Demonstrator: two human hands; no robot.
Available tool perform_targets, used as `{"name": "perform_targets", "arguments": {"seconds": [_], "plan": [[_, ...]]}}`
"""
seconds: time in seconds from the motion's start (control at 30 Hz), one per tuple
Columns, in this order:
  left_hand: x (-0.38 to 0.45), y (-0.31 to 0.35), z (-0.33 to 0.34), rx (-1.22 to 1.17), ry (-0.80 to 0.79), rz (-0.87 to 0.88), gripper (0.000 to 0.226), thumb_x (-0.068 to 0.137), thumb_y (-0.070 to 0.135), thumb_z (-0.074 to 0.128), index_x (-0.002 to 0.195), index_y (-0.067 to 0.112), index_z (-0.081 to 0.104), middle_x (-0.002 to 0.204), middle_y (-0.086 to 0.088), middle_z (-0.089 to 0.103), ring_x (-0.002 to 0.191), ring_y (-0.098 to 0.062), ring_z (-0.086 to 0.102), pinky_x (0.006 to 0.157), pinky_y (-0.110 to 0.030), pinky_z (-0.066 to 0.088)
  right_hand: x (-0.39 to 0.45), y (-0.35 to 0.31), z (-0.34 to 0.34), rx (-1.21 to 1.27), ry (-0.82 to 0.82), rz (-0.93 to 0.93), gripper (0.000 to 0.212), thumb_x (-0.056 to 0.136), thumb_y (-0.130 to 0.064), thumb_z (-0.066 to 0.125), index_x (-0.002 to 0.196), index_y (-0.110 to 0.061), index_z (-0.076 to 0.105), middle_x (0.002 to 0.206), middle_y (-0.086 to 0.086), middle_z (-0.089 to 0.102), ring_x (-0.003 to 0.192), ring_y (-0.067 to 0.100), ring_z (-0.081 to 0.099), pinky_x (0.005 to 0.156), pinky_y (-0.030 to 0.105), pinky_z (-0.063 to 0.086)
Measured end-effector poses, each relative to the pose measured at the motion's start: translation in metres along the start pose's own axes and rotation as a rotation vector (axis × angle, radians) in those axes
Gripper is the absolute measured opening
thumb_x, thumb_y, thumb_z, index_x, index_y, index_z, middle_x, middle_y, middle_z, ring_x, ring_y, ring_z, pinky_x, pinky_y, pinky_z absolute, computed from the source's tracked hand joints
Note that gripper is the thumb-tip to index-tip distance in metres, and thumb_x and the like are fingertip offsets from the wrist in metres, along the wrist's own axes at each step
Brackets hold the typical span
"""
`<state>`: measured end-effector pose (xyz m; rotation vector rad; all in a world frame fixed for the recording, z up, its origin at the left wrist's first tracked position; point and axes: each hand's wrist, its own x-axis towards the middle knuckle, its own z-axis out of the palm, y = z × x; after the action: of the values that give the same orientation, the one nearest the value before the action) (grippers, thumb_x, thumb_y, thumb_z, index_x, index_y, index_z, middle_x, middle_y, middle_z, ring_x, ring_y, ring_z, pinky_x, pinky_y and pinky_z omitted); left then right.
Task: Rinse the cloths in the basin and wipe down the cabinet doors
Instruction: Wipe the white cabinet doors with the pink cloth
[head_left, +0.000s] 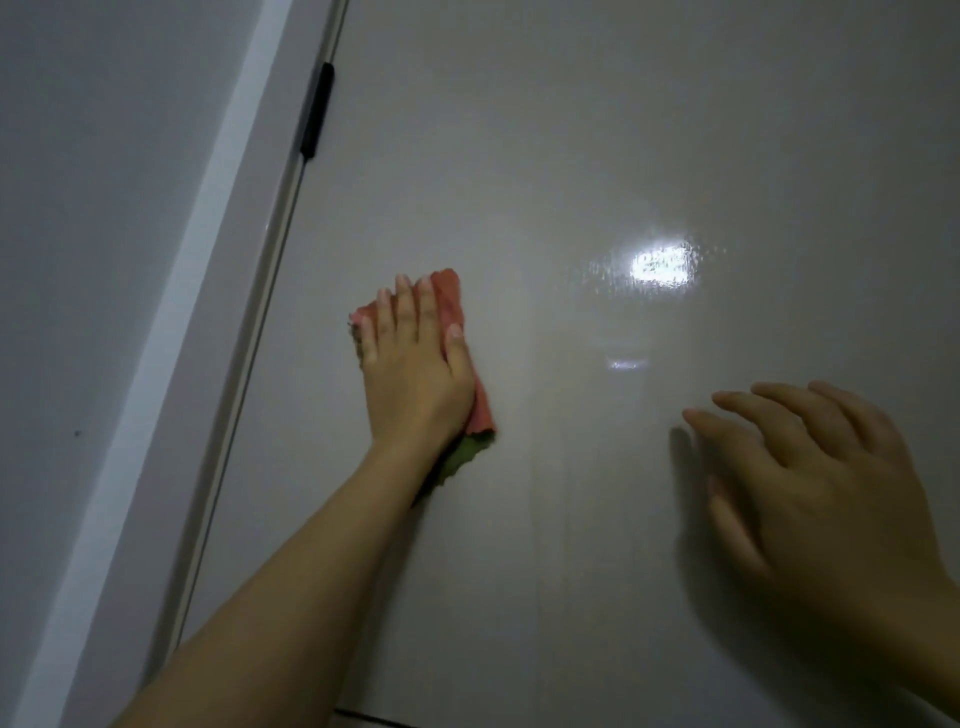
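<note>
The cloth (451, 306) is pink-red on top, and a bit of green (457, 460) peeks out at the bottom, near the wrist. It is bunched up and folded, not spread out flat. It looks soft and a little fuzzy at the left edge. It sits flat against the cabinet door (571, 156), over on the left part of the door and about halfway down the picture.

The left hand (410, 371) lies on top of the cloth and presses it to the door. Its fingers are straight and close together, and they point up. The thumb rests along the right side of the cloth. The bare arm comes up from the bottom left.

The right hand (810, 499) is well apart from the cloth, low on the right. Its fingers are loose and spread a little, and it holds nothing. It is near the door, with a dark shadow just beside it, but I cannot tell if it touches the door.

The door is pale grey and shiny. A bright spot of light (661, 266) glints on it, up and to the right of the cloth. Faint streaks run down the door. A thin rail runs along the door's left edge, and a black hinge piece (317, 111) sits on it high up. Left of that is a plain grey wall (104, 208).
</note>
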<state>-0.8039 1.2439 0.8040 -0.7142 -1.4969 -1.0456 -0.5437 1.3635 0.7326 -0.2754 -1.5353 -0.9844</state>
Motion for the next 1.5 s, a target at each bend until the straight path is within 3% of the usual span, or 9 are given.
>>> {"name": "perform_targets", "arguments": {"seconds": [0.2,0.4,0.6,0.77,0.97,1.03,1.2,1.4,1.5], "plan": [[-0.074,0.032,0.003,-0.087,-0.081,0.484,0.058,0.097,0.036,0.024,0.15,0.012,0.022,0.157,-0.008,0.021,0.147,-0.023,0.015,0.12,-0.044,0.004,-0.004,0.016,-0.008,0.008,0.008,0.02,0.048,0.078,-0.028,0.042,0.113,-0.006,0.067,0.111,0.018,0.065,0.108,0.033,0.047,0.101,0.043,0.029],[-0.007,0.078,0.009,-0.032,0.01,0.026,0.068,0.091,0.039,0.01,0.152,0.01,0.015,0.16,-0.01,0.012,0.148,-0.027,0.008,0.119,-0.042,-0.007,-0.007,0.043,-0.016,-0.017,0.016,0.093,0.048,0.078,-0.027,0.041,0.112,-0.005,0.067,0.109,0.017,0.066,0.102,0.035,0.054,0.099,0.04,0.029],[-0.071,0.128,0.013,-0.091,-0.101,0.653,0.059,0.097,0.038,0.023,0.151,0.015,0.021,0.158,-0.006,0.017,0.148,-0.021,0.011,0.12,-0.043,0.002,-0.033,0.072,-0.026,-0.017,-0.054,0.158,0.047,0.078,-0.028,0.042,0.111,-0.005,0.065,0.109,0.017,0.064,0.104,0.032,0.048,0.097,0.039,0.029],[-0.027,0.139,0.018,-0.059,-0.009,0.271,0.065,0.093,0.04,0.015,0.151,0.011,0.021,0.158,-0.011,0.018,0.147,-0.026,0.015,0.12,-0.043,-0.001,-0.06,0.085,-0.041,-0.007,-0.033,0.217,0.045,0.075,-0.025,0.045,0.109,-0.005,0.066,0.106,0.016,0.063,0.102,0.03,0.046,0.096,0.039,0.029],[-0.12,0.193,0.017,-0.114,-0.158,0.85,0.057,0.099,0.039,0.026,0.151,0.015,0.025,0.158,-0.006,0.021,0.147,-0.021,0.014,0.12,-0.042,0.005,-0.087,0.102,-0.047,-0.008,-0.094,0.279,0.049,0.082,-0.027,0.04,0.117,-0.002,0.062,0.114,0.018,0.063,0.109,0.03,0.045,0.104,0.039,0.025],[-0.094,0.184,0.02,-0.105,-0.11,0.825,0.056,0.098,0.038,0.029,0.148,0.013,0.032,0.155,-0.008,0.028,0.145,-0.024,0.022,0.12,-0.043,0.008,-0.096,0.105,-0.047,-0.021,-0.11,0.255,0.05,0.085,-0.028,0.038,0.12,-0.002,0.061,0.118,0.017,0.063,0.113,0.03,0.045,0.107,0.041,0.023],[-0.036,0.198,0.024,-0.077,-0.016,0.344,0.062,0.095,0.038,0.018,0.152,0.012,0.017,0.159,-0.01,0.015,0.148,-0.025,0.011,0.12,-0.04,-0.002,-0.108,0.111,-0.034,-0.001,-0.112,0.241,0.048,0.086,-0.027,0.04,0.123,-0.006,0.062,0.121,0.011,0.063,0.116,0.03,0.048,0.111,0.043,0.02],[-0.092,0.223,0.024,-0.129,-0.107,0.871,0.058,0.098,0.038,0.026,0.149,0.014,0.03,0.156,-0.007,0.026,0.146,-0.023,0.02,0.12,-0.042,0.008,-0.111,0.106,-0.032,0.02,-0.088,0.273,0.048,0.086,-0.027,0.041,0.125,-0.007,0.06,0.125,0.011,0.062,0.119,0.029,0.046,0.111,0.042,0.019],[-0.044,0.22,0.027,-0.115,-0.021,0.718,0.058,0.097,0.038,0.026,0.148,0.012,0.031,0.155,-0.011,0.029,0.144,-0.027,0.025,0.118,-0.04,0.007,-0.115,0.108,-0.032,0.041,-0.079,0.268,0.049,0.086,-0.026,0.041,0.128,-0.008,0.058,0.13,0.01,0.059,0.122,0.029,0.043,0.113,0.039,0.017]]}}
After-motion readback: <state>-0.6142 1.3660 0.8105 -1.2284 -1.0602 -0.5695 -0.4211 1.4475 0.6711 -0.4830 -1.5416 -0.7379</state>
